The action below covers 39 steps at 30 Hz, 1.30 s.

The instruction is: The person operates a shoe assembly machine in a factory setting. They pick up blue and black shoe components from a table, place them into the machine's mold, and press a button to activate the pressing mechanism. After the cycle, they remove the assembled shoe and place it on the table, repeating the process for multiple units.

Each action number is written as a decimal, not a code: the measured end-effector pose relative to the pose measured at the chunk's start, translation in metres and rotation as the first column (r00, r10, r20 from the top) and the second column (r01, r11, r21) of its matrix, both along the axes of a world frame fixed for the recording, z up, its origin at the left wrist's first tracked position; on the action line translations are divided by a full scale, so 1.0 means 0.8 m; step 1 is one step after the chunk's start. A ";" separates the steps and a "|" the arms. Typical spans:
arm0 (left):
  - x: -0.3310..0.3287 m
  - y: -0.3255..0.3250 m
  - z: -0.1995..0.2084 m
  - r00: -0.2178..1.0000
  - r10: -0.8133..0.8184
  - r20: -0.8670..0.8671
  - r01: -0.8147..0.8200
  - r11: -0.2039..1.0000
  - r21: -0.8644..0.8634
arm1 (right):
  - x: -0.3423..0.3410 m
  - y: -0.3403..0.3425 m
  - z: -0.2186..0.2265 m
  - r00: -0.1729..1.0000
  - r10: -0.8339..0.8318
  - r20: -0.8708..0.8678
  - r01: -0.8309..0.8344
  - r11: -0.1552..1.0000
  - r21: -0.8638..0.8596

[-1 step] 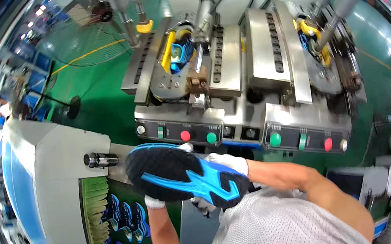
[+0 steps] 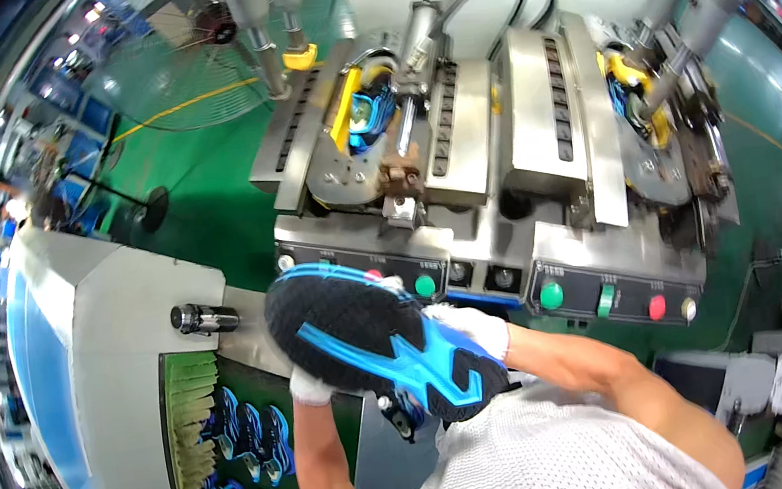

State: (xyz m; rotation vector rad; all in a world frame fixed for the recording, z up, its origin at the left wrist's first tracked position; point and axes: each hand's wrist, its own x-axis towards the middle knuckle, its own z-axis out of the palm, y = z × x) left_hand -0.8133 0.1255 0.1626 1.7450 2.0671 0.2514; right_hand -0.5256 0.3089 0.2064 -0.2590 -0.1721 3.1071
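Observation:
A sneaker (image 2: pixel 338 328) with a black and bright blue outsole is held up in front of me, its sole facing upward. My left hand (image 2: pixel 309 386), in a white glove, grips its forefoot side from below; the sole hides most of the fingers. On the heel side, my right hand (image 2: pixel 474 328), also gloved, is closed around the shoe's right edge. Below the sole, partly covered, shows a small dark and blue shoe-like piece (image 2: pixel 399 415) over a grey surface. Other blue and black shoes (image 2: pixel 257 442) lie on a green conveyor at the left.
Ahead stands a steel two-station press (image 2: pixel 457 143), with blue shoes (image 2: pixel 372 114) in the yellow-padded stations. Its front panel (image 2: pixel 610 288) carries red and green buttons. A white machine housing (image 2: pixel 120 325) with a fringed opening and a black bottle (image 2: pixel 204 318) are at the left.
The shoe and both hands sit slightly farther right in view, and the shoe has tilted a little. More of the small piece beneath it shows. The shoe stays in both hands.

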 end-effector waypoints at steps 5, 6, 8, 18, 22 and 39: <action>0.054 0.345 0.206 0.939 -0.099 0.328 -0.013 0.946 0.323 | 0.113 0.112 0.055 0.890 -0.376 0.259 0.249 0.874 0.417; 0.033 0.400 0.185 0.968 -0.068 0.239 -0.028 0.925 0.378 | 0.151 0.116 0.040 0.867 -0.461 0.189 0.374 0.852 0.366; -0.002 0.470 0.158 0.983 0.160 0.092 -0.183 0.913 0.364 | 0.191 0.123 0.045 0.808 -0.578 0.117 0.470 0.751 0.464; -0.064 0.645 0.057 0.937 0.329 -0.118 -0.304 0.934 0.188 | 0.221 0.063 0.037 0.504 -0.859 0.093 0.344 0.298 0.890; -0.068 0.563 0.168 0.928 0.373 0.017 -0.368 0.905 0.215 | 0.163 0.080 0.069 0.497 -0.828 0.259 0.295 0.442 0.847; 0.051 -0.155 0.029 0.259 0.952 0.163 -0.962 0.270 -0.046 | -0.387 0.558 -0.105 0.377 -0.909 0.180 -0.738 -0.177 0.652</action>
